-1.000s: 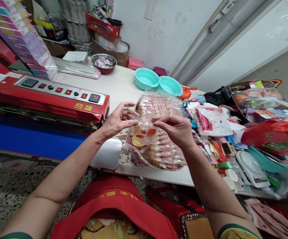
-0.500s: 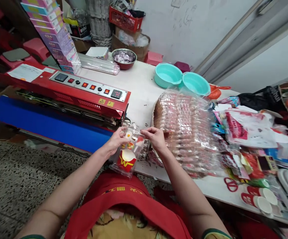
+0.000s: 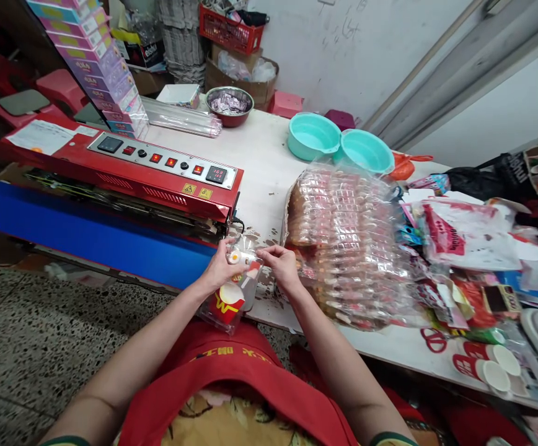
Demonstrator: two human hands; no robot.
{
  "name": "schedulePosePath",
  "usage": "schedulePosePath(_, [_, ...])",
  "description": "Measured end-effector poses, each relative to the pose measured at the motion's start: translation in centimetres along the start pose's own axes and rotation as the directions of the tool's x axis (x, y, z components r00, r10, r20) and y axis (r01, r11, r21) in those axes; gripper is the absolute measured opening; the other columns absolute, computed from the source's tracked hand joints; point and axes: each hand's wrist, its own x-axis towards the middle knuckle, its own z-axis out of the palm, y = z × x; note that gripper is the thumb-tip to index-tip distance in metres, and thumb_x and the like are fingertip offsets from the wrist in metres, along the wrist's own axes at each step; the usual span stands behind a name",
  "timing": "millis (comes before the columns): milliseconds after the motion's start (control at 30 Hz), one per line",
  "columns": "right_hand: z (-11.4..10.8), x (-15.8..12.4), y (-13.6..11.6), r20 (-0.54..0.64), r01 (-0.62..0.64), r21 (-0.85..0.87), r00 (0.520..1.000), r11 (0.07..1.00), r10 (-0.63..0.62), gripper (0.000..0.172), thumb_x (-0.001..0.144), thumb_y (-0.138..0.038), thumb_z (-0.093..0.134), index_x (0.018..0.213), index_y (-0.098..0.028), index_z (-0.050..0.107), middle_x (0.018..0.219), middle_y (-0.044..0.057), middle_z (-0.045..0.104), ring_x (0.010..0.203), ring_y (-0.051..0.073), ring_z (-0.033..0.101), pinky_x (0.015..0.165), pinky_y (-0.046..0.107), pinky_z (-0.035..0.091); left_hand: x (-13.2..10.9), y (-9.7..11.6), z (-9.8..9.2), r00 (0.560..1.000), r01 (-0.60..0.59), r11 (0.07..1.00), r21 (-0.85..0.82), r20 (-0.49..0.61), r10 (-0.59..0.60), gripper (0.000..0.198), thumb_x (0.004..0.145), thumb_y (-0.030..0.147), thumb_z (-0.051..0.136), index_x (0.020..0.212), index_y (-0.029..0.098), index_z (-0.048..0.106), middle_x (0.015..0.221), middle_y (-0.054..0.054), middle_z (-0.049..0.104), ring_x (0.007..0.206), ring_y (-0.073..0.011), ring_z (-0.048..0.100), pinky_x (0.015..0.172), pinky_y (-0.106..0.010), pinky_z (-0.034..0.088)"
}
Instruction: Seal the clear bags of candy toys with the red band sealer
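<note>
Your left hand (image 3: 222,267) pinches the clear bag (image 3: 228,302) near its top, your right hand (image 3: 279,266) its upper right corner, at the bench's (image 3: 265,199) near edge. Pull evenly, keeping the film flat, level and uncreased.

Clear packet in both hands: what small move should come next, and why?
Probably raise the clear packet slightly and line its top edge up with the right end of the red machine: the left hand and right hand hold its upper part near that end, and the machine's display is lit.
</note>
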Motion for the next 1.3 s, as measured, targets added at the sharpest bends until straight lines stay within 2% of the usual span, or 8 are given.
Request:
schedulePosePath(100, [0.0,0.0,0.2,0.000,0.003,-0.010,1.000,1.000,-0.003,0.027,0.055,-0.040,0.083,0.061,-0.017,0.070,0.059,0.001,0.066,0.053,0.012,0.055,0.053,0.025,0.046,-0.2,-0.3,0.1,1.000,-0.013,0.999,0.034,-0.014,0.014,0.083,0.058,0.028,0.083,0.127,0.022,0.036,0.098,-0.004,0.063,0.077,-0.0160,0.065,0.067,-0.025,0.051])
schedulePosePath(333, [0.2,-0.3,-0.1,0.032,-0.008,0.006,0.999,1.000,0.008,0.031,0.053,-0.043,0.084,0.061,-0.017,0.070,0.060,0.002,0.068,0.054,0.014,0.058,0.055,0.028,0.049,0.4,0.3,-0.2,0.983,0.184,0.959,-0.214,0.014,-0.185,0.098,0.051,0.029,0.088,0.133,0.021,0.036,0.096,-0.006,0.067,0.073,-0.0170,0.066,0.062,-0.026,0.052])
schedulePosePath(400, [0.3,-0.4,-0.2,0.039,-0.012,0.013,0.999,1.000,0.011,0.031,0.052,-0.043,0.084,0.062,-0.017,0.070,0.061,0.003,0.069,0.055,0.015,0.059,0.056,0.028,0.050,0.8,1.0,-0.4,0.976,0.216,0.934,-0.284,0.023,-0.218,0.085,0.054,0.034,0.087,0.127,0.017,0.048,0.093,-0.007,0.069,0.072,-0.0161,0.065,0.063,-0.026,0.051])
schedulePosePath(500, [0.6,-0.5,0.0,0.062,-0.023,0.026,0.998,0.999,0.021,0.030,0.052,-0.042,0.085,0.063,-0.017,0.071,0.062,0.003,0.070,0.056,0.015,0.060,0.058,0.029,0.051,1.6,2.0,-0.8,0.968,0.233,0.900,-0.368,0.001,-0.251,0.052,0.055,0.039,0.085,0.093,0.009,0.067,0.078,-0.008,0.070,0.063,-0.0156,0.063,0.061,-0.026,0.050])
schedulePosePath(600, [1.0,-0.3,0.4,0.060,-0.022,0.023,0.998,1.000,0.021,0.029,0.053,-0.041,0.085,0.064,-0.018,0.072,0.062,0.003,0.070,0.057,0.015,0.061,0.058,0.029,0.050,2.3,2.2,-1.0,0.966,0.204,0.904,-0.376,-0.072,-0.247,0.037,0.048,0.034,0.086,0.068,0.008,0.068,0.063,-0.007,0.067,0.055,-0.0152,0.060,0.055,-0.026,0.048])
schedulePosePath(833, [2.9,0.5,1.6,0.021,0.010,0.021,1.000,1.000,-0.011,0.029,0.054,-0.039,0.085,0.069,-0.018,0.073,0.072,0.004,0.073,0.062,0.017,0.064,0.062,0.030,0.051,3.6,-0.2,-1.5,0.927,0.105,0.934,-0.342,-0.307,-0.217,0.032,0.058,0.039,0.081,0.062,0.013,0.063,0.052,0.001,0.061,0.044,-0.0087,0.051,0.045,-0.019,0.038])
schedulePosePath(1100, [6.1,4.5,2.7,-0.037,-0.072,0.148,0.996,0.986,0.079,0.044,0.043,-0.036,0.088,0.076,-0.017,0.066,0.064,0.002,0.071,0.056,0.016,0.063,0.055,0.027,0.049,4.1,-0.4,-6.4,0.910,0.273,0.868,-0.414,-0.183,-0.373,0.036,0.053,0.022,0.083,0.082,0.010,0.065,0.071,-0.009,0.070,0.054,-0.0180,0.064,0.046,-0.027,0.051])
schedulePosePath(1300, [10.5,6.3,2.7,-0.068,-0.034,0.137,0.997,0.990,0.044,0.045,0.053,-0.046,0.082,0.081,-0.018,0.060,0.064,0.001,0.068,0.060,0.017,0.064,0.057,0.029,0.051,5.0,-0.4,-9.9,0.895,0.174,0.864,-0.472,-0.290,-0.339,0.038,0.050,0.012,0.077,0.084,0.012,0.060,0.073,-0.005,0.070,0.060,-0.0161,0.065,0.055,-0.026,0.054])
